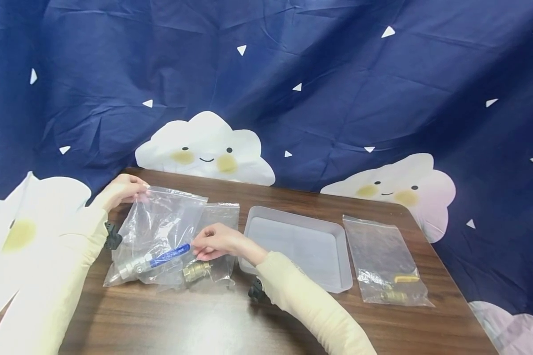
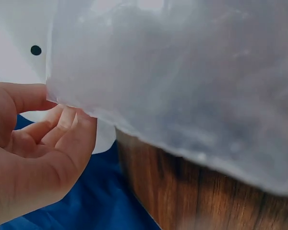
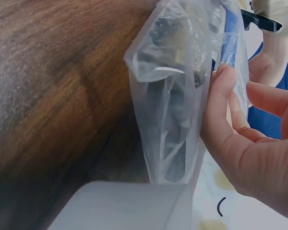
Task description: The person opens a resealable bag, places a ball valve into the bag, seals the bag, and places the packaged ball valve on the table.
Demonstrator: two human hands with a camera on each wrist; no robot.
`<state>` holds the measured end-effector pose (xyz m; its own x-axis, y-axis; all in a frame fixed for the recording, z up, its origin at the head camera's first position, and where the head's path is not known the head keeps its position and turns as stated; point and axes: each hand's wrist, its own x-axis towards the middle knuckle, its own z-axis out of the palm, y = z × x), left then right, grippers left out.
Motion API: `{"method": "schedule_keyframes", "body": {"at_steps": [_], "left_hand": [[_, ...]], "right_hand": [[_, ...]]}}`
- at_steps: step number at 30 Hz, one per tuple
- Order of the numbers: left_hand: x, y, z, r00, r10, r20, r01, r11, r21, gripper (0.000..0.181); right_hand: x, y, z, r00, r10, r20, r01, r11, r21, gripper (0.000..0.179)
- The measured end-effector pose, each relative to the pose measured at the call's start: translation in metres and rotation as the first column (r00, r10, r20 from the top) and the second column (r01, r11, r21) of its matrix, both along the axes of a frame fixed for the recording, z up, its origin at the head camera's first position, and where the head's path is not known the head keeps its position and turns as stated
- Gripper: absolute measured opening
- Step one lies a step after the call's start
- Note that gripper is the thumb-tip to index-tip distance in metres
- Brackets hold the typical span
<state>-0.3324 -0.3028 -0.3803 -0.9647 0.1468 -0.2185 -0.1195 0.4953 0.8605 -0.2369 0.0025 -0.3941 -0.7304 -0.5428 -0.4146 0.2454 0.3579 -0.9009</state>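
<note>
My left hand (image 1: 123, 190) pinches the upper left corner of a clear zip bag (image 1: 171, 207); in the left wrist view the bag's edge lies between thumb and fingers. Inside is a silver ball valve (image 1: 132, 268) with a blue lever handle (image 1: 171, 255). Near the handle's tip is my right hand (image 1: 219, 240), palm partly hidden. In the right wrist view its fingertip meets the bag by the blue handle, with the thumb apart. Partly under the first bag lies a second zip bag (image 1: 225, 217) with a brass fitting (image 1: 196, 271).
A pale, shallow plastic tray (image 1: 299, 246) stands right of the bags. Farther right lies another zip bag (image 1: 373, 246) with a small brass valve and its yellow handle (image 1: 406, 279). A blue cloud-print curtain (image 1: 328, 98) hangs behind the wooden table (image 1: 160, 320).
</note>
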Motion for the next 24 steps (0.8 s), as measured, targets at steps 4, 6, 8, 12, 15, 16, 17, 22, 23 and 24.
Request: {"method": "schedule_keyframes", "body": {"at_steps": [4,6,8,12,15,16,17,22,23,24], "left_hand": [[0.002,0.006,0.004,0.997,0.013,-0.079,-0.022,0.992,-0.121,0.037],[0.004,0.012,0.008,0.986,0.006,-0.166,-0.047,0.969,-0.242,0.034],[0.006,0.02,0.013,0.969,-0.011,-0.246,-0.08,0.931,-0.356,0.032],[0.008,0.034,0.021,0.947,-0.072,-0.314,-0.093,0.872,-0.481,0.034],[0.008,0.044,0.025,0.948,-0.082,-0.307,-0.089,0.859,-0.504,0.037],[0.008,0.047,0.026,0.946,-0.083,-0.312,-0.093,0.854,-0.511,0.039],[0.009,0.049,0.026,0.943,-0.086,-0.323,-0.1,0.85,-0.517,0.04],[0.012,0.066,0.026,0.898,-0.132,-0.42,-0.131,0.831,-0.541,0.045],[0.013,0.07,0.026,0.886,-0.146,-0.439,-0.137,0.824,-0.549,0.044],[0.015,0.074,0.026,0.877,-0.157,-0.454,-0.142,0.819,-0.556,0.045]], "right_hand": [[-0.001,0.006,0.004,1.0,-0.006,-0.005,0.006,1.0,-0.01,0.022],[-0.001,0.01,0.005,1.0,-0.013,-0.01,0.013,1.0,-0.017,0.023],[-0.003,0.016,0.007,1.0,-0.015,-0.026,0.014,1.0,-0.017,0.025],[-0.004,0.026,0.009,0.999,-0.018,-0.048,0.017,1.0,-0.014,0.027],[-0.006,0.033,0.01,0.998,-0.028,-0.064,0.027,1.0,-0.013,0.027],[-0.006,0.036,0.01,0.997,-0.031,-0.074,0.03,0.999,-0.016,0.027],[-0.006,0.038,0.01,0.996,-0.035,-0.086,0.033,0.999,-0.015,0.028],[-0.009,0.055,0.012,0.98,-0.061,-0.187,0.062,0.998,-0.001,0.028],[-0.01,0.06,0.013,0.975,-0.066,-0.214,0.07,0.997,0.01,0.027],[-0.01,0.064,0.013,0.968,-0.076,-0.241,0.083,0.996,0.02,0.026]]}}
